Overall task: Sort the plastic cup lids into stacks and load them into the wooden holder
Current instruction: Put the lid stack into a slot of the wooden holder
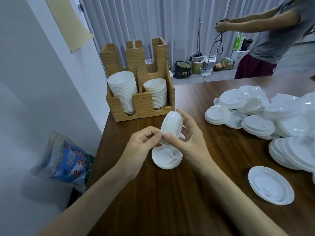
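Observation:
A small stack of white lids (171, 126) stands on edge above the table, held between both hands. My right hand (187, 138) curls round its right side, thumb on the near rim. My left hand (141, 147) pinches its lower left edge. Beneath them one white lid (166, 159) lies flat on the dark wooden table (170, 201). The wooden holder (141, 99) stands at the table's far left corner, with a tall lid stack (123, 92) in its left front slot and a shorter stack (156, 92) in the right one.
A heap of loose white lids (265, 114) covers the table's right side, with one single lid (271, 184) nearer me. A blue printed plastic bag (68, 160) sits off the table's left edge. Another person (265, 41) stands beyond the far edge.

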